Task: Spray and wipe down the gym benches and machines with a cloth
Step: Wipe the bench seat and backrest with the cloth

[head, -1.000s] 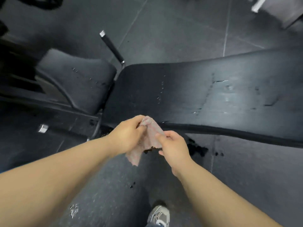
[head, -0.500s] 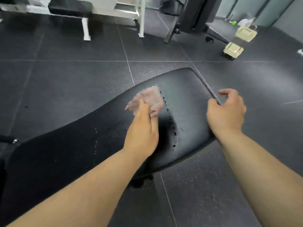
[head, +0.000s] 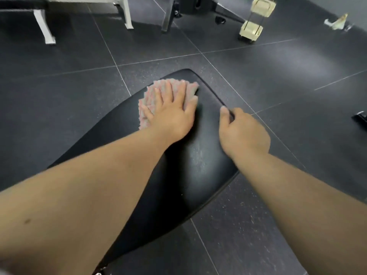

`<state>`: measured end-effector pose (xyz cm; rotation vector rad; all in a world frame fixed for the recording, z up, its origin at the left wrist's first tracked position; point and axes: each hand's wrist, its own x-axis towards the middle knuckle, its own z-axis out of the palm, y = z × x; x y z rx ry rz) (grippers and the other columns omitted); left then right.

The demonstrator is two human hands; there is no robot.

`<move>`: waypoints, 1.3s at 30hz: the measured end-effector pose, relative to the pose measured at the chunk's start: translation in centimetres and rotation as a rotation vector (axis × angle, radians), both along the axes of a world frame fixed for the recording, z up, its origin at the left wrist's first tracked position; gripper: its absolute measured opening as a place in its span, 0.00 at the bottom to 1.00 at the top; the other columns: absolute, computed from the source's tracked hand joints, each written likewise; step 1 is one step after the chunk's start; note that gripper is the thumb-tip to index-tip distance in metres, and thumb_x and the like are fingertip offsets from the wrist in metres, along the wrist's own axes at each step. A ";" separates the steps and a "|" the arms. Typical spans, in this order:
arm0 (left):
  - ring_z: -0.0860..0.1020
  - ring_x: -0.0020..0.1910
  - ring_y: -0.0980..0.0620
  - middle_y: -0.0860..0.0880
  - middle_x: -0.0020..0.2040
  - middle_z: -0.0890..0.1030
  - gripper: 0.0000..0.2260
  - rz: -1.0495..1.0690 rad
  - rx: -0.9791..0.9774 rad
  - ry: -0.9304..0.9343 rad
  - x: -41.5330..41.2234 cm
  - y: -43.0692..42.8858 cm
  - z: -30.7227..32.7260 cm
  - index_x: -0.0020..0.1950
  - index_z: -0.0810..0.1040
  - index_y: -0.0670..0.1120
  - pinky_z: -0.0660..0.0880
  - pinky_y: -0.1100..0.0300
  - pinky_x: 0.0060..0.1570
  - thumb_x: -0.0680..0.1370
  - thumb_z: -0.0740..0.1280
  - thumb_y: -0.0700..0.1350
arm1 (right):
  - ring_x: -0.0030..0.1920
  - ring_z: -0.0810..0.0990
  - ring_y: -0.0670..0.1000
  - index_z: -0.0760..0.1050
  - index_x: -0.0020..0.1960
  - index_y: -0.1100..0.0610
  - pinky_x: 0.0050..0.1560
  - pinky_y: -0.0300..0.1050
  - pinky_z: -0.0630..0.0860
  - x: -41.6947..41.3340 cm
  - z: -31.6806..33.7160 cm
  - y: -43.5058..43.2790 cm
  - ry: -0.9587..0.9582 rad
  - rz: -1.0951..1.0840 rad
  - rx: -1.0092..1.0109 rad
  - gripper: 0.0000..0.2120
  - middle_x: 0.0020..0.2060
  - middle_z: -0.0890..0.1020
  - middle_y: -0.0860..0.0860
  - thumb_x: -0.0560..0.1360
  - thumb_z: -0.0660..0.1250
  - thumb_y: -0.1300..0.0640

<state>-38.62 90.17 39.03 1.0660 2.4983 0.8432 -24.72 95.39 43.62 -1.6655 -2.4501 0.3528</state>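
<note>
Pink cloth (head: 148,98) under left hand (head: 172,116), fingers (head: 169,88) spread; right hand (head: 243,133) seemingly grips bench (head: 198,175) edge.

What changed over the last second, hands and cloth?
The right hand let go of the cloth, moved right and now grips the right edge of the bench pad. The left hand carried the cloth onto the pad and pushed it toward the far end, where it now presses it flat with spread fingers. Unchanged: the cloth stays with the left hand.
</note>
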 end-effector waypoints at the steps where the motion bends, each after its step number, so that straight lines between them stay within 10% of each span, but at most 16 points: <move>1: 0.38 0.79 0.49 0.56 0.80 0.44 0.23 0.012 -0.009 0.006 -0.2 1.1 0.2 0.78 0.49 0.65 0.34 0.35 0.72 0.82 0.46 0.61 | 0.58 0.76 0.61 0.72 0.64 0.50 0.51 0.53 0.70 0.1 0.0 0.0 -0.003 0.029 0.034 0.22 0.58 0.79 0.54 0.82 0.46 0.41; 9: 0.46 0.79 0.52 0.54 0.81 0.52 0.23 -0.473 0.034 0.269 8.8 -11.9 -4.4 0.79 0.53 0.58 0.48 0.44 0.73 0.84 0.41 0.57 | 0.61 0.75 0.61 0.68 0.71 0.44 0.57 0.51 0.69 1.0 0.8 0.8 0.123 0.062 -0.227 0.19 0.63 0.78 0.55 0.83 0.49 0.46; 18: 0.42 0.79 0.54 0.59 0.80 0.48 0.20 -0.120 0.058 0.058 -1.9 6.2 2.6 0.77 0.55 0.65 0.35 0.43 0.74 0.84 0.42 0.56 | 0.60 0.77 0.58 0.73 0.68 0.45 0.59 0.51 0.71 1.4 -0.5 1.1 0.294 -0.037 -0.176 0.18 0.61 0.81 0.51 0.82 0.54 0.50; 28: 0.31 0.75 0.60 0.67 0.74 0.33 0.24 -0.523 -0.039 0.202 -1.2 -4.3 -0.9 0.74 0.38 0.67 0.27 0.56 0.72 0.79 0.39 0.65 | 0.59 0.78 0.58 0.74 0.68 0.46 0.54 0.49 0.70 1.2 0.1 0.5 0.299 -0.030 -0.182 0.19 0.61 0.81 0.49 0.82 0.52 0.50; 35: 0.48 0.79 0.52 0.56 0.81 0.50 0.26 -0.134 0.019 0.142 -5.7 5.3 1.0 0.80 0.50 0.59 0.42 0.44 0.76 0.82 0.40 0.60 | 0.57 0.78 0.54 0.74 0.67 0.44 0.53 0.47 0.70 1.0 -0.5 0.4 0.271 -0.063 -0.120 0.25 0.58 0.82 0.47 0.76 0.47 0.45; 39: 0.44 0.79 0.52 0.56 0.81 0.46 0.24 -0.470 0.079 0.185 0.5 -5.0 -1.3 0.80 0.50 0.60 0.38 0.50 0.74 0.83 0.43 0.56 | 0.57 0.78 0.53 0.74 0.67 0.45 0.51 0.44 0.68 1.0 -0.7 0.4 0.280 -0.074 -0.134 0.20 0.59 0.82 0.46 0.82 0.49 0.48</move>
